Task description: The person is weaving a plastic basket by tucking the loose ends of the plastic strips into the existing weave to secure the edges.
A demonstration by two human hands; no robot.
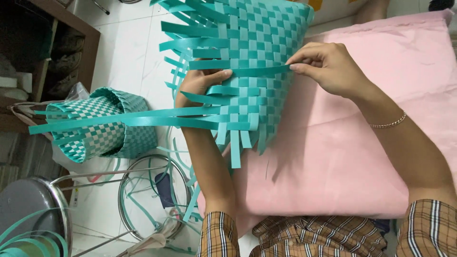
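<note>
While you look down through the head camera: this is the only view, and both hands are on the weave.
Step in hand: by my reading, you are working one teal strip [257, 71] across the side of the half-woven basket [252, 43], a cross row among the uprights.
Where the basket is: held up off the pink cloth [362, 143] between your hands, tilted, with its unwoven strip ends fanning out to the left and downward.
Right hand [323, 64]: thumb and forefinger are clamped on the strip's end at the basket's right edge. The other fingers are curled in behind them, and the wrist with the thin bracelet [388, 123] is raised over the cloth.
Left hand [202, 81]: your thumb lies flat on the front of the weave, pressing near the strip. The remaining fingers go behind the panel, so I cannot tell whether they are spread or closed.
Arms: the left forearm rises straight up from your lap. The right comes in on a slant from the lower right.
What the next move calls for: in my judgement, an even pull that keeps the strip flat while the left thumb holds the crossing, and care over the long loose strips [119, 119] trailing left.
Nearby: a second checked basket [102, 126] lies on the white floor [128, 57], well apart from your hands.
</note>
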